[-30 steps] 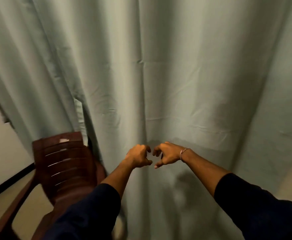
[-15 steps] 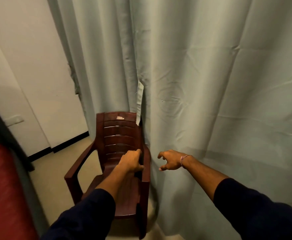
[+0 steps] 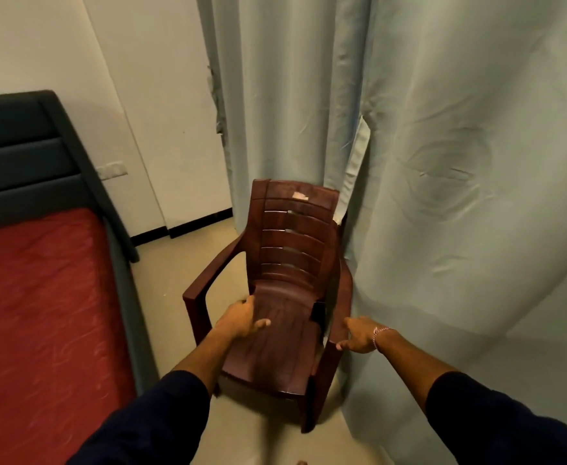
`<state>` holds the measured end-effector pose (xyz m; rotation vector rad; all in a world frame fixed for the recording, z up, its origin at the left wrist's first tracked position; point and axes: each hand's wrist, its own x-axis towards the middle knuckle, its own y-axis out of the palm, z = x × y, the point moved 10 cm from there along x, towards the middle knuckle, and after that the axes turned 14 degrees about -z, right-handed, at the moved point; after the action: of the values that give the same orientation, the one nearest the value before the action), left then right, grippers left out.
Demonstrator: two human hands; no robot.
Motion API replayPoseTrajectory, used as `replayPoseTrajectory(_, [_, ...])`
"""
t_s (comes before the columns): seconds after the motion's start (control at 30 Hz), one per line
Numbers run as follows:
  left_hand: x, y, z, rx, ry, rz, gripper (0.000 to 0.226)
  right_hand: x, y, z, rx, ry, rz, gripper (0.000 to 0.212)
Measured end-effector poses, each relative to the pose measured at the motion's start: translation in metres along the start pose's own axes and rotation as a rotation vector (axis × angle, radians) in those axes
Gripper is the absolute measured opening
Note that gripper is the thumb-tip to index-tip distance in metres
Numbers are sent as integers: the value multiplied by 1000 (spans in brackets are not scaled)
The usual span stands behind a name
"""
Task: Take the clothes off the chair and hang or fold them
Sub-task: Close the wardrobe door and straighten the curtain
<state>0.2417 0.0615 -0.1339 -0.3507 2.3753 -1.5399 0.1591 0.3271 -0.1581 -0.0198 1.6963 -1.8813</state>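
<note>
Both dark-sleeved arms are reaching forward: the left hand (image 3: 241,319) is gripping the near left edge of the seat of the glossy, slatted brown plastic chair (image 3: 285,263), while the right hand (image 3: 359,337) is grasping its right armrest. Left is lying a red-covered bed (image 3: 40,313); behind is hanging a creased pale-green curtain (image 3: 443,162).

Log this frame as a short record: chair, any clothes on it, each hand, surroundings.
chair: dark brown slatted plastic armchair, upright, against the curtain
clothes on chair: none visible; seat and backrest bare
left hand: grips the seat's left edge, thumb on top
right hand: on the front of the chair's right armrest; grip unclear
curtain: pale grey-green fabric curtain behind and right of the chair
bed: red mattress in a dark frame, left
</note>
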Motion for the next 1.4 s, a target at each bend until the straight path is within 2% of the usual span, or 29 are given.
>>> replayPoseTrajectory(0.2, [55,24,83,101,-215,64,79,72,50,-35,195,164,86,59])
replayPoseTrajectory(0.33, [95,41,139,171,-319,81,77,123,81,-50,345,352,53,58])
replayPoseTrajectory(0.5, [124,65,196,333,-403,184,99,167,128,-81,625,646,-76,88])
replayPoseTrajectory(0.63, [144,85,230,324,-437,183,103,179,131,-92,744,760,-153,85])
replayPoseTrajectory(0.8, [158,87,253,95,-549,44,94,209,121,-87,785,675,-200,79])
replayPoseTrajectory(0.93, [158,67,277,183,-552,-95,77,248,106,-76,807,558,-186,81])
replayPoseTrajectory(1.0, [156,61,288,219,-558,-116,68,268,94,-69,808,494,-166,81])
replayPoseTrajectory(1.2, [171,61,311,95,-612,-156,46,347,63,-36,732,286,-141,85])
replayPoseTrajectory(1.3, [175,62,318,110,-625,-158,43,377,45,-14,640,196,-101,105])
replayPoseTrajectory(1.4, [185,56,343,233,-655,-196,34,416,34,19,478,0,5,155])
